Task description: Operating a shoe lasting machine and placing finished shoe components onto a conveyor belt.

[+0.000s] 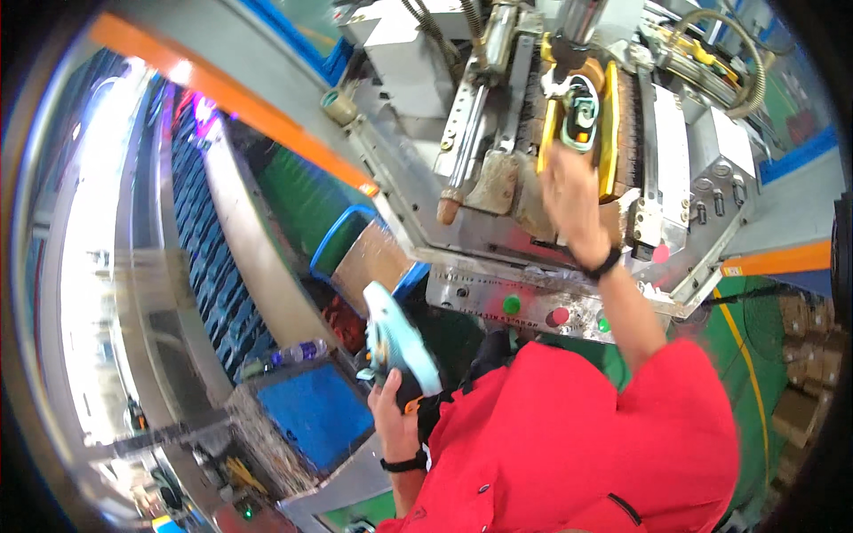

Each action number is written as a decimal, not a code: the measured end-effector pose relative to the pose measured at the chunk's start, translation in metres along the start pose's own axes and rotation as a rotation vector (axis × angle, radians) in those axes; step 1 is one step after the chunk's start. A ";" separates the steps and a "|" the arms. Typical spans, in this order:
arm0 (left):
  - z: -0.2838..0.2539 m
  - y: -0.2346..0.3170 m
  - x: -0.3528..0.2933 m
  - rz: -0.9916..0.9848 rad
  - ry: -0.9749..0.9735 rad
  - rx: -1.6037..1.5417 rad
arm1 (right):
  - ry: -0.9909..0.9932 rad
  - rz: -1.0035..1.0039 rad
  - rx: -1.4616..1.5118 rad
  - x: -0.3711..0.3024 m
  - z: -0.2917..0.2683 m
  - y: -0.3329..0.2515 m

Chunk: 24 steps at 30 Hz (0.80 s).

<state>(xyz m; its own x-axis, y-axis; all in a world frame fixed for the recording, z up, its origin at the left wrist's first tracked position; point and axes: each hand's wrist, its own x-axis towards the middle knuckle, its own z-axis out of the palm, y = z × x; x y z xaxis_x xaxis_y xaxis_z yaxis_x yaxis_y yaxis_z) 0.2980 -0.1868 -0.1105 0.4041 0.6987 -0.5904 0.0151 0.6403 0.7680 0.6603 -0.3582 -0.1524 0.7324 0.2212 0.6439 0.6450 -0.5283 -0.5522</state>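
Observation:
In my left hand point(394, 417), low and left of centre, is a sneaker point(402, 346) with a pale mint sole and a dark upper, its sole facing up and outward. My fingers close around its lower end. My right hand point(573, 197) reaches into the machine point(511, 186), slightly blurred, with its fingers stretched forward. Just beyond those fingertips, another shoe point(581, 114), mint and black, sits between two yellow pads point(609, 133). Whether the fingertips touch that shoe, I cannot tell.
Along the machine's front edge runs a panel with green point(512, 304) and red point(558, 316) buttons. A conveyor with blue ridged belting point(213, 249) passes on the left. Nearby are a blue-rimmed cart point(355, 258), a blue-topped stand point(311, 413) and a plastic bottle point(307, 350).

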 end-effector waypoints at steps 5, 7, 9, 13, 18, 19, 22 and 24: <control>-0.002 -0.035 -0.010 -0.060 -0.177 0.135 | -0.438 0.019 0.190 -0.159 0.038 -0.037; 0.005 -0.041 -0.023 -0.167 -0.176 -0.042 | -0.634 0.041 0.120 -0.198 0.062 -0.008; 0.002 -0.042 -0.044 -0.165 -0.172 -0.092 | -0.678 -0.046 0.202 -0.223 0.083 0.022; -0.046 -0.056 -0.069 -0.134 -0.006 -0.119 | -0.707 -0.136 0.194 -0.231 0.105 0.028; -0.133 -0.093 -0.085 -0.073 0.224 -0.358 | -0.793 -0.070 0.246 -0.221 0.100 0.028; -0.151 -0.100 -0.088 -0.068 0.301 -0.422 | -0.755 -0.041 0.280 -0.216 0.097 0.020; -0.220 -0.133 -0.088 -0.040 0.437 -0.654 | -0.729 -0.013 0.198 -0.186 0.104 -0.032; -0.275 -0.155 -0.090 -0.031 0.640 -0.655 | -0.732 -0.206 0.288 -0.153 0.125 -0.087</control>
<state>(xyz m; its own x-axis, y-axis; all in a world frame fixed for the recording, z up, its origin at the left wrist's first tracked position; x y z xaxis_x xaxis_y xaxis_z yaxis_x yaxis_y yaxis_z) 0.0073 -0.2613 -0.2447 -0.1748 0.5967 -0.7832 -0.5833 0.5780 0.5706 0.5189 -0.2441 -0.2690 0.4858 0.8237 0.2925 0.7400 -0.2095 -0.6391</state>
